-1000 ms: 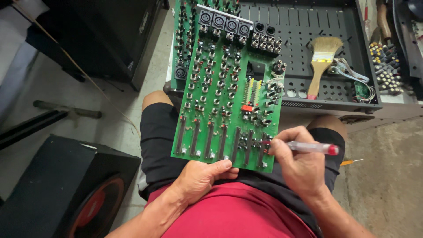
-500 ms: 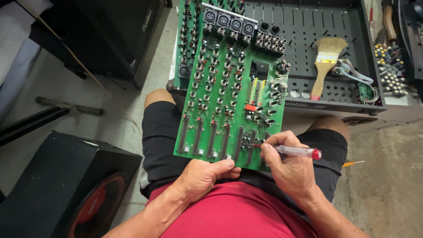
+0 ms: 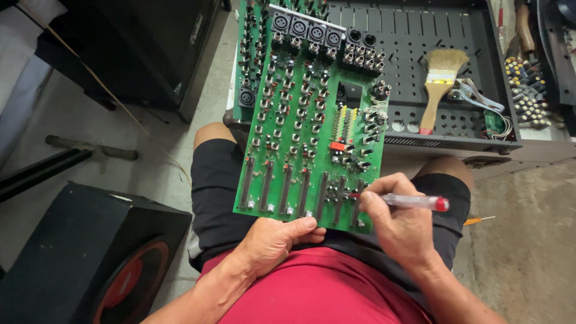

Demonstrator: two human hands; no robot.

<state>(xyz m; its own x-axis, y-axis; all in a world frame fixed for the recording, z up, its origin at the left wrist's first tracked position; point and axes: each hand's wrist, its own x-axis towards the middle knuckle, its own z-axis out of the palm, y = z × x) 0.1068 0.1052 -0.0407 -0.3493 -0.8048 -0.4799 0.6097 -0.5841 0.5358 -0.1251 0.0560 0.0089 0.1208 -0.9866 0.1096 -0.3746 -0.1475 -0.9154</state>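
both hands sit low in my view, over the lap. left hand (image 3: 273, 240) comes up from the lower left with the forearm angled inward; its fingers are curled under the near edge of the green circuit board (image 3: 306, 132) and the thumb lies flat along that edge, so it is clamped on the board from below. right hand (image 3: 399, 225) comes in from the lower right, wrist bent, fingers bunched in a writing grip around a clear-handled screwdriver with a red cap (image 3: 414, 201). the tool lies almost level, its red end pointing right and its tip touching the board's lower right corner, near the slider slots. i cannot tell exactly which part the tip meets.

the board rests tilted on the black shorts (image 3: 219, 198), its far end leaning against the dark perforated metal chassis (image 3: 474, 129), where a paintbrush (image 3: 439, 84) lies. a black speaker cabinet (image 3: 78, 258) stands on the floor to the left.
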